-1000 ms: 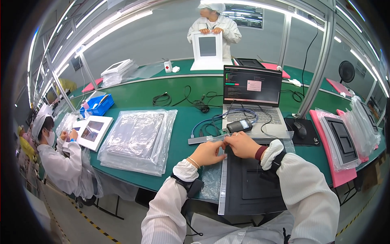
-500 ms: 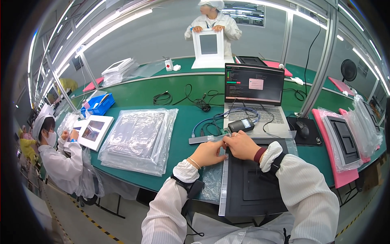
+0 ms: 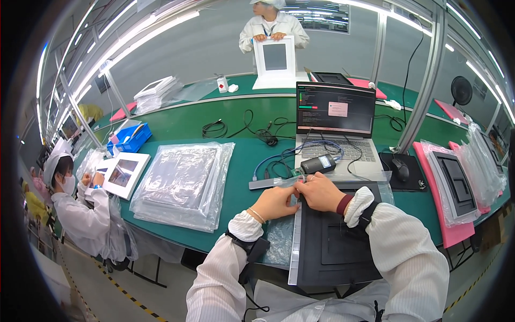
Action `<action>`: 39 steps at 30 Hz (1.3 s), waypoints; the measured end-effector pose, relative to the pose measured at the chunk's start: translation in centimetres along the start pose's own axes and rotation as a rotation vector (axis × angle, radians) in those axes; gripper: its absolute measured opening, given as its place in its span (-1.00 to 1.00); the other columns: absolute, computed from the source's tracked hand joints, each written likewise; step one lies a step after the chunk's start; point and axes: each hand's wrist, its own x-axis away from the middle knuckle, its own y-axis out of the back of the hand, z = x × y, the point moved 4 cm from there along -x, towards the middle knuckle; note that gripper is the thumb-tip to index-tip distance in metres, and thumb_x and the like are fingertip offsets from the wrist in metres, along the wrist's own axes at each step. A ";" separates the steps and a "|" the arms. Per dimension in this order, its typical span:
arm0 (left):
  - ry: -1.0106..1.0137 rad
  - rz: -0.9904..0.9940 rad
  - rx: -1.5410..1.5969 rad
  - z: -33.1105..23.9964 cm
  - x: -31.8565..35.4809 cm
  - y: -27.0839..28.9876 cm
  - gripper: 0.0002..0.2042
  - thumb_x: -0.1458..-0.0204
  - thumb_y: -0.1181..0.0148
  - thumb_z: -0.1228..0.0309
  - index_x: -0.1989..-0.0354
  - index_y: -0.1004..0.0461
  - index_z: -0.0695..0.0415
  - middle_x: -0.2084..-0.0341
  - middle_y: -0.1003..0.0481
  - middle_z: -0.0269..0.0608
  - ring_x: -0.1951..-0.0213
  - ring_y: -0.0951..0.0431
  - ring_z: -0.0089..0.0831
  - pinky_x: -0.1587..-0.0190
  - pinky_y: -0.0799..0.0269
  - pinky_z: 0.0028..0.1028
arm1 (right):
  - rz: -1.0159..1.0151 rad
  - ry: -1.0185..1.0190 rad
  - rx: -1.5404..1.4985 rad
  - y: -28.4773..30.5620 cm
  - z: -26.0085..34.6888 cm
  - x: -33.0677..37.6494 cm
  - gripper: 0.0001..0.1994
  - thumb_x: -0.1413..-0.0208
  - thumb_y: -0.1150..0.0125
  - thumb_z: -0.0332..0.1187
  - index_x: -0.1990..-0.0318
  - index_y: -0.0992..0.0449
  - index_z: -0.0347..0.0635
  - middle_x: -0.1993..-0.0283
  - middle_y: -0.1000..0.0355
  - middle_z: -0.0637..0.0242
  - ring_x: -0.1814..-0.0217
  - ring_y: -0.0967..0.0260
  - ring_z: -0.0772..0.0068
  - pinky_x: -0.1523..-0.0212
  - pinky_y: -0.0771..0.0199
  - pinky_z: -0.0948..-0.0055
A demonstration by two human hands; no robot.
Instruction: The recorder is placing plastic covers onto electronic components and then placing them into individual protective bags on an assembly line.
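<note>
My left hand (image 3: 274, 203) and my right hand (image 3: 319, 192) meet at the far left corner of a black frame-like panel (image 3: 308, 257), fingers pinched together. What they hold between the fingertips is too small and covered to make out. The panel lies flat at the table's near edge, with a recessed rectangular middle and a pale strip down its left side. Just beyond my fingers sits a black box-shaped adapter (image 3: 317, 163) with a small green circuit board at its left end. A slim grey bar-shaped hub (image 3: 262, 184) lies left of it, with cables running off.
Behind the adapter stands an open laptop (image 3: 335, 110); a mouse (image 3: 399, 170) is on its right. Bagged panels (image 3: 179, 180) are stacked at left, and more (image 3: 453, 185) lean on pink foam at right. One co-worker (image 3: 80, 214) sits left; another (image 3: 273, 27) holds a white frame (image 3: 289, 56).
My hands stay at the same corner of the panel, with barely any shift. Across the table, the standing co-worker has leaned slightly to the left.
</note>
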 end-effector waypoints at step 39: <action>-0.154 -0.177 -0.418 -1.5 0.4 -2.4 -0.84 0.05 -0.07 0.35 0.49 -0.40 0.19 0.78 -0.42 -0.16 0.74 -0.45 -0.19 0.68 -0.33 -0.30 | -0.020 0.036 0.003 -1.7 -0.2 -0.6 -0.62 0.13 -0.04 -0.43 0.06 -0.42 -0.22 0.41 -0.45 0.17 0.30 -0.40 0.23 0.22 -0.24 0.35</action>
